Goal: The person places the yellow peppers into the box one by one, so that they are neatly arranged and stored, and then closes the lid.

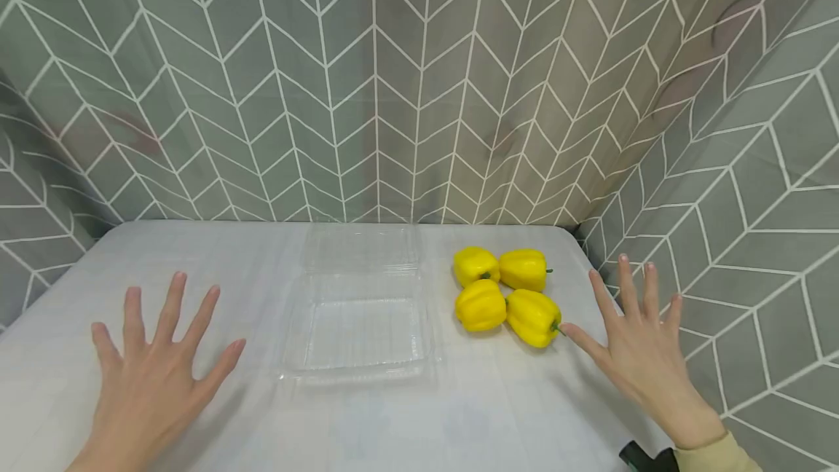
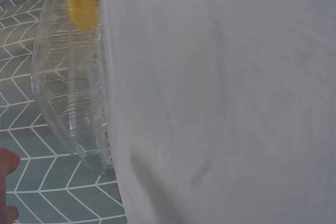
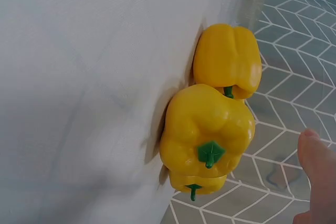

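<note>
Both hands are held over the table with fingers spread and nothing in them. My left hand is to the left of a clear plastic clamshell container, whose lid lies folded back toward the curtain. My right hand is at the right, its thumb tip overlapping the stem of the nearest yellow bell pepper in the head view. Several yellow bell peppers with green stems sit in a close cluster right of the container. From the right wrist view, one pepper partly hides another behind it.
A white cloth covers the table. Grey curtain with a white chevron pattern hangs behind the table and at both sides. A black device shows at the right wrist, by a beige sleeve.
</note>
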Demonstrator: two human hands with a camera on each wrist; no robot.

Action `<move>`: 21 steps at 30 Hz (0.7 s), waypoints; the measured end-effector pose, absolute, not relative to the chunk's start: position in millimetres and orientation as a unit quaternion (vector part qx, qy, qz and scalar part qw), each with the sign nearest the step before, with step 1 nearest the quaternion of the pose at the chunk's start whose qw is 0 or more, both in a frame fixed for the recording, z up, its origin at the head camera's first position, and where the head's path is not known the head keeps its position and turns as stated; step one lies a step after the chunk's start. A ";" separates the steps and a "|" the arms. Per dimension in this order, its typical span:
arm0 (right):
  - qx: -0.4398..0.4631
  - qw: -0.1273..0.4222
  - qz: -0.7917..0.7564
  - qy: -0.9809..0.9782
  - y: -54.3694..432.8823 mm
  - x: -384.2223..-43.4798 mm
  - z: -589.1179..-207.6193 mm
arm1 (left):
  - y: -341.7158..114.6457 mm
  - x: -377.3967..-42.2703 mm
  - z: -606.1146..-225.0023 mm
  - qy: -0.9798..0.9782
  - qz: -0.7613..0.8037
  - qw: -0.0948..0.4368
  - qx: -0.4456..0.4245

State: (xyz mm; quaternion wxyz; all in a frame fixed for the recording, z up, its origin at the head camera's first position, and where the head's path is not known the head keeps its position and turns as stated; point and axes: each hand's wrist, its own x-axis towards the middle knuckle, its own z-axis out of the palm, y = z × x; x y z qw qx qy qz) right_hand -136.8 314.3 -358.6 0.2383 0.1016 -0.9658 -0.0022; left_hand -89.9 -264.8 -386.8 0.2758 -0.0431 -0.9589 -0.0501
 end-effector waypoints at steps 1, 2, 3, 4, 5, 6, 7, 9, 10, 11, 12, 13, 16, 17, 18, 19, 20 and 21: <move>0.103 0.243 -0.004 -0.965 314.9 -136.5 -357.9 | -264.3 -90.3 -386.5 -0.959 -0.049 0.276 -0.043; 0.103 0.247 -0.007 -0.964 315.5 -136.2 -357.4 | -263.9 -90.6 -386.4 -0.959 -0.049 0.276 -0.043; 0.104 0.250 -0.009 -0.963 316.0 -135.9 -357.2 | -263.4 -90.8 -386.4 -0.959 -0.049 0.275 -0.042; 0.104 0.253 -0.010 -0.962 316.5 -135.5 -357.1 | -262.8 -91.1 -386.5 -0.960 -0.048 0.273 -0.041; 0.104 0.255 -0.010 -0.961 316.9 -135.0 -357.2 | -262.0 -91.4 -386.7 -0.960 -0.050 0.273 -0.042; 0.105 0.258 -0.012 -0.960 317.1 -134.7 -357.5 | -261.1 -91.9 -387.2 -0.960 -0.053 0.270 -0.041; 0.105 0.259 -0.010 -0.960 316.8 -134.9 -357.9 | -260.3 -92.4 -388.0 -0.961 -0.058 0.266 -0.041; 0.105 0.259 -0.007 -0.960 315.2 -135.7 -359.5 | -258.0 -93.8 -390.2 -0.961 -0.077 0.261 -0.043; 0.106 0.258 -0.004 -0.960 314.0 -136.3 -360.7 | -256.6 -94.9 -391.7 -0.961 -0.087 0.260 -0.044; 0.108 0.259 0.001 -0.960 312.6 -137.1 -362.1 | -254.8 -95.9 -393.3 -0.959 -0.101 0.259 -0.045; 0.110 0.261 0.003 -0.959 311.2 -138.3 -364.0 | -253.1 -97.1 -394.9 -0.958 -0.111 0.260 -0.047; 0.111 0.263 0.008 -0.958 309.4 -139.5 -365.6 | -251.4 -98.3 -396.3 -0.956 -0.123 0.262 -0.048; 0.123 0.269 0.030 -0.955 303.3 -144.1 -370.6 | -245.0 -102.1 -400.3 -0.951 -0.163 0.257 -0.051; 0.127 0.271 0.038 -0.953 301.0 -146.0 -372.4 | -242.7 -103.0 -401.4 -0.950 -0.179 0.251 -0.050; 0.130 0.273 0.046 -0.952 299.1 -148.2 -374.6 | -240.5 -103.9 -402.3 -0.949 -0.195 0.242 -0.048; 0.133 0.273 0.056 -0.951 296.3 -149.7 -375.8 | -238.2 -104.4 -403.4 -0.948 -0.213 0.232 -0.045; 0.136 0.273 0.065 -0.950 293.9 -151.4 -377.4 | -235.9 -104.7 -404.5 -0.947 -0.230 0.222 -0.043; 0.137 0.274 0.071 -0.949 291.5 -152.9 -378.9 | -234.0 -104.9 -405.9 -0.946 -0.243 0.213 -0.039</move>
